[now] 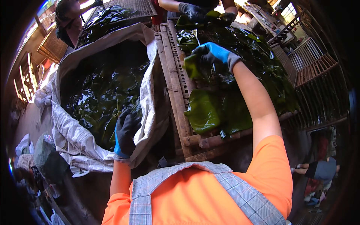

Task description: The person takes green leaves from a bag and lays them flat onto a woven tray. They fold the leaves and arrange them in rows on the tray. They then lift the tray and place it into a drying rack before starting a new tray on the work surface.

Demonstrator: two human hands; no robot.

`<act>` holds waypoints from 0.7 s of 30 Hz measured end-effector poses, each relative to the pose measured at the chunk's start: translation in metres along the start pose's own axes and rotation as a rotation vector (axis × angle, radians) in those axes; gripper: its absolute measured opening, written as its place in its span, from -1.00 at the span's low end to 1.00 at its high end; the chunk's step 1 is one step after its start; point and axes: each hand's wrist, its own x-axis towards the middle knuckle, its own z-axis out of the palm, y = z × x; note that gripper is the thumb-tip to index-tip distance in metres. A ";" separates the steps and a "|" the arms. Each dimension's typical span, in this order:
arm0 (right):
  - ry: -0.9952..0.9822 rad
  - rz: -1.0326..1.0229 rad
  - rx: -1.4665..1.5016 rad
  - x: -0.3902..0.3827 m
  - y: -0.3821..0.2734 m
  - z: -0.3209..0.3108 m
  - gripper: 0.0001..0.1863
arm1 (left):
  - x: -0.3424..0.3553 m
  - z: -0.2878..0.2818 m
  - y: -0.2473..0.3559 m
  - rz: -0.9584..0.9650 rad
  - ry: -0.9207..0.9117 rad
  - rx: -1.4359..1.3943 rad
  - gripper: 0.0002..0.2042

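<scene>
My right hand (214,53), in a blue and dark glove, reaches over a bamboo rack. Its fingers are closed on a green leaf (192,66), which hangs at the rack's left side. Broad, wet, dark green leaves (236,112) lie spread flat on the rack below and beyond it. Just inside the near right rim of a large white sack (149,112) is my left hand (126,131), in a matching glove. Its fingers are stretched toward the wet leaves (101,93) filling the sack; the dark fingertips partly blend into them. Nothing shows held there.
Bamboo poles (174,86) edge the rack between it and the sack. Across the rack, a person's gloved hands (193,12) handle leaves. Another person (69,18) stands at the far left beside a woven tray (131,8) with leaves. Bamboo slats (315,60) rise at the right.
</scene>
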 end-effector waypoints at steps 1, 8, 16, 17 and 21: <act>0.104 -0.102 0.011 0.003 -0.002 0.003 -0.64 | -0.008 -0.002 0.005 0.029 0.031 0.009 -0.63; -0.217 0.091 -0.188 -0.021 -0.022 0.008 -0.73 | -0.017 -0.042 -0.012 0.041 0.142 -0.041 -0.61; -0.021 0.212 -0.591 -0.008 -0.001 0.016 -0.47 | -0.011 -0.035 -0.013 -0.072 0.157 -0.099 -0.57; 0.112 0.127 -0.847 -0.006 -0.007 0.027 -0.46 | -0.014 -0.038 -0.010 -0.070 0.170 -0.107 -0.58; 0.265 -0.020 -1.051 -0.013 -0.008 0.047 -0.61 | -0.020 -0.070 -0.003 -0.058 0.262 -0.083 -0.57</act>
